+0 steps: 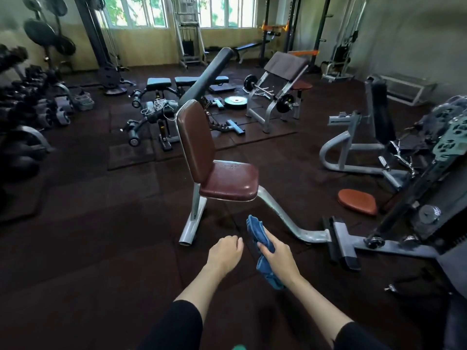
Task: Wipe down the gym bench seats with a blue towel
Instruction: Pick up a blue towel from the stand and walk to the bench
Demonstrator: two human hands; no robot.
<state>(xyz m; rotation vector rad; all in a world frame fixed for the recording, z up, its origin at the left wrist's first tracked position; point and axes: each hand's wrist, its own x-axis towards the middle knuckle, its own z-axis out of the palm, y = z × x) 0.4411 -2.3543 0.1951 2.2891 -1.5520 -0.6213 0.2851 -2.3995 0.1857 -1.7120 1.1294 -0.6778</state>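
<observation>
Blue towel (256, 229), bunched, gripped in the curled fingers of the right hand (279, 255), near centre, just short of the brown bench seat (231, 181) and its upright backrest (194, 140). Left hand (225, 251) just beside it, fingers loosely curled, holding nothing.

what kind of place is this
A gym, apparently a weight room: a padded brown bench seat stands in the middle, a curl bench behind it holds a loaded barbell, and weight plates hang at the far left.
</observation>
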